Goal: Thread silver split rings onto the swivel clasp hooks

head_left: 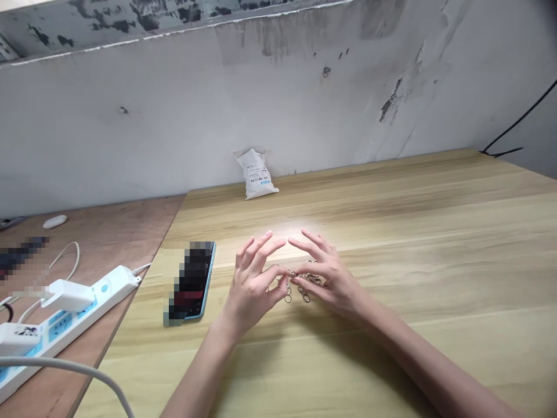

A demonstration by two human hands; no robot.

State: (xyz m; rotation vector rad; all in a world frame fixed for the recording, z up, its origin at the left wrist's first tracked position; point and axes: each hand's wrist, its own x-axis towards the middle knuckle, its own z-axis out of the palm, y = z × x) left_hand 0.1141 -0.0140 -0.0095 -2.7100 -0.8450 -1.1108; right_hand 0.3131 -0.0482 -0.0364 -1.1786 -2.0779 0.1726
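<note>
My left hand (pixel 252 281) and my right hand (pixel 333 276) meet over the light wooden table. Thumb and index finger of each hand pinch a small silvery metal ring (pixel 293 274) between them, while the other fingers are raised and spread. Several more metal rings (pixel 306 298) hang or lie just below and behind the fingertips, some of them seemingly linked. My right fingers partly hide these rings, so I cannot tell how they join.
A phone (pixel 198 284) with a blue edge lies left of my left hand. Against the wall stands a small white labelled packet (pixel 257 177). On the brown table at left are a white power strip (pixel 119 281) with plugged-in chargers, cables and a small white case (pixel 55 222).
</note>
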